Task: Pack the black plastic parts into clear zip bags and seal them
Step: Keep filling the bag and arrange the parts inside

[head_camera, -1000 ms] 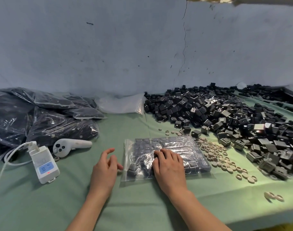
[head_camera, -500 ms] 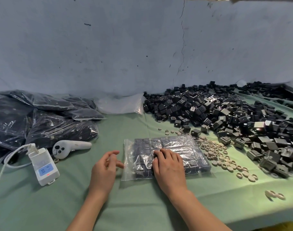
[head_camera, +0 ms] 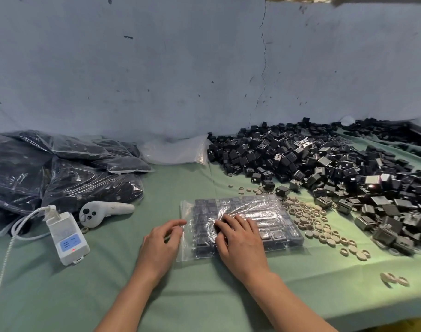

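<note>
A clear zip bag (head_camera: 264, 212) filled with black plastic parts in flat rows lies on the green cloth in front of me. My right hand (head_camera: 238, 238) lies palm down on the bag's near left part, fingers pressing the plastic. My left hand (head_camera: 160, 243) is at the bag's left edge, its fingertips touching the open strip there. A big loose heap of black plastic parts (head_camera: 324, 168) covers the table to the right and back.
Several filled bags (head_camera: 60, 178) are piled at the left. An empty clear bag (head_camera: 175, 152) lies against the wall. A white controller (head_camera: 101, 212) and a white charger with cable (head_camera: 68, 238) sit left of my hands. Beige rings (head_camera: 317, 226) are scattered right of the bag.
My left hand has moved right, from beside the bag to its left edge. My right hand has stayed pressed on the bag.
</note>
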A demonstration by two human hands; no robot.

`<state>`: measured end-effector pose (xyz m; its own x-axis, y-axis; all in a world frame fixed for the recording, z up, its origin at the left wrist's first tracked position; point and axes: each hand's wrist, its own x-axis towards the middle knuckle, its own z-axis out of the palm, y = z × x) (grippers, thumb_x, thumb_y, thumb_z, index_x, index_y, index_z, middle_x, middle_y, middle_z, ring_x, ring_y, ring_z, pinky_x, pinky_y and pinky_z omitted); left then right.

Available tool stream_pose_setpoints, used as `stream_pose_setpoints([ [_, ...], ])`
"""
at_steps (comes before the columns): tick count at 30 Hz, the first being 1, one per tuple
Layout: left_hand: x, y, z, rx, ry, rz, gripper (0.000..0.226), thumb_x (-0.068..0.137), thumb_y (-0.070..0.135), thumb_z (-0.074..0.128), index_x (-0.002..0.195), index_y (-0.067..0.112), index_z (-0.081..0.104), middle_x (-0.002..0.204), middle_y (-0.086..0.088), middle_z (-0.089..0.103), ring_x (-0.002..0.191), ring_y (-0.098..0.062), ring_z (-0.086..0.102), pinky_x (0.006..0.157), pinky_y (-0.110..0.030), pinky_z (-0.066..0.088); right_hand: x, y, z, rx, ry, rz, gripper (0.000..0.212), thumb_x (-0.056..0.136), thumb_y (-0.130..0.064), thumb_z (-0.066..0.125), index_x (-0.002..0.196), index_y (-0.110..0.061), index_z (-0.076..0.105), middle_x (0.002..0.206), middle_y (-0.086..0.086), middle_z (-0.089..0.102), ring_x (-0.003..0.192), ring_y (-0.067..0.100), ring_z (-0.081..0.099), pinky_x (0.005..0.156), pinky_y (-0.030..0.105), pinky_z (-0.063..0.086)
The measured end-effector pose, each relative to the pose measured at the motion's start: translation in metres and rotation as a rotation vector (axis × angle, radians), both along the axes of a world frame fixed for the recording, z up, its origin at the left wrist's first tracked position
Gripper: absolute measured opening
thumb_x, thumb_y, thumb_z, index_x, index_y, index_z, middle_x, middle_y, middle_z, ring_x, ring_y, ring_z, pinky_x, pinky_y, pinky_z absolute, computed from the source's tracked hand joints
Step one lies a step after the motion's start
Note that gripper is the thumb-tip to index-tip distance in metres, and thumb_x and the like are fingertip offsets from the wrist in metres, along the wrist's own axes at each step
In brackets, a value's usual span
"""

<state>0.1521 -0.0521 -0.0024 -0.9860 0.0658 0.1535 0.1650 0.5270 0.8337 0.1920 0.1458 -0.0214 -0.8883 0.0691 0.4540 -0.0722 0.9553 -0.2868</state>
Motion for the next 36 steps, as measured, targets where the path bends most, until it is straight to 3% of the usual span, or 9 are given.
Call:
stream_pose_setpoints([
  [3,-0.001,-0.001,0.003,0.126,-0.052,-0.029,0.018,0.087,0.033,0.059,0.093,0.037,0.075,0.096,0.012,0.076,0.099,-0.009,0.068,0.098,-0.038,0.051,0.001,0.000,0.001,-0.018,-0.025,0.052,0.048,0.096,-0.039,0.031,0.128,-0.029,0.064,0.136,-0.006,0.062,0.131,0.018,0.051,0.118,0.041,0.028],
  [6,-0.002,-0.002,0.002,0.147,-0.043,-0.012,0.025,0.093,0.012,0.062,0.090,0.034,0.075,0.091,0.009,0.075,0.093,-0.010,0.068,0.088,-0.027,0.051,0.000,0.002,0.000,-0.043,-0.059,0.084,0.043,0.099,-0.037,0.037,0.135,-0.030,0.059,0.143,-0.007,0.056,0.137,0.017,0.044,0.121,0.036,0.018],
  [13,-0.005,-0.003,-0.005,0.075,-0.023,0.028,0.023,0.091,0.012,0.064,0.086,0.033,0.073,0.080,0.005,0.072,0.078,-0.014,0.065,0.078,-0.031,0.050,0.002,0.002,0.004,-0.103,-0.019,0.101,0.034,0.100,-0.029,0.046,0.129,-0.024,0.063,0.138,-0.003,0.059,0.132,0.018,0.048,0.116,0.034,0.029],
  [17,-0.006,-0.006,-0.008,0.087,0.015,0.082,0.022,0.090,0.012,0.062,0.083,0.031,0.071,0.071,0.006,0.068,0.059,-0.005,0.055,0.064,-0.027,0.046,0.002,0.010,0.008,-0.125,0.007,0.055,0.038,0.103,-0.030,0.041,0.138,-0.027,0.056,0.145,-0.009,0.053,0.142,0.015,0.037,0.123,0.036,0.019],
  [19,-0.007,-0.006,-0.008,0.111,0.039,0.114,0.023,0.090,0.010,0.062,0.083,0.030,0.070,0.068,0.007,0.066,0.054,-0.003,0.052,0.061,-0.026,0.044,0.000,0.028,0.014,-0.171,0.078,-0.034,0.039,0.102,-0.028,0.042,0.138,-0.024,0.057,0.144,-0.005,0.054,0.142,0.019,0.039,0.122,0.041,0.023],
  [21,-0.008,-0.006,-0.009,0.116,0.056,0.123,0.022,0.091,0.010,0.061,0.084,0.029,0.069,0.071,0.009,0.067,0.059,-0.002,0.054,0.062,-0.023,0.044,-0.003,0.057,0.021,-0.231,0.133,-0.154,0.043,0.100,-0.028,0.038,0.140,-0.021,0.055,0.145,-0.002,0.054,0.141,0.020,0.041,0.121,0.044,0.026],
  [25,-0.010,-0.008,-0.012,0.133,0.082,0.171,0.022,0.092,0.007,0.059,0.086,0.026,0.069,0.079,0.002,0.070,0.075,-0.023,0.062,0.063,-0.016,0.043,-0.011,0.129,0.032,-0.320,0.112,-0.373,0.045,0.100,-0.025,0.039,0.145,-0.020,0.047,0.147,-0.002,0.051,0.141,0.017,0.039,0.119,0.045,0.029],
  [29,-0.013,0.000,-0.005,0.126,0.093,0.232,0.020,0.094,0.006,0.057,0.094,0.022,0.068,0.084,-0.002,0.068,0.086,-0.033,0.062,0.072,-0.037,0.043,-0.011,0.193,0.027,-0.259,-0.063,-0.539,0.052,0.102,-0.026,0.042,0.153,-0.020,0.034,0.158,0.004,0.036,0.148,0.021,0.028,0.123,0.045,0.021],
  [36,-0.051,0.103,0.065,0.006,0.279,-0.093,0.017,0.097,0.022,0.055,0.111,0.031,0.057,0.107,0.013,0.058,0.095,-0.001,0.057,0.083,-0.027,0.047,-0.055,0.238,0.035,-0.089,-0.211,-0.458,0.060,0.102,-0.040,0.040,0.158,-0.028,0.019,0.166,0.005,0.015,0.154,0.024,0.007,0.125,0.047,0.004],
])
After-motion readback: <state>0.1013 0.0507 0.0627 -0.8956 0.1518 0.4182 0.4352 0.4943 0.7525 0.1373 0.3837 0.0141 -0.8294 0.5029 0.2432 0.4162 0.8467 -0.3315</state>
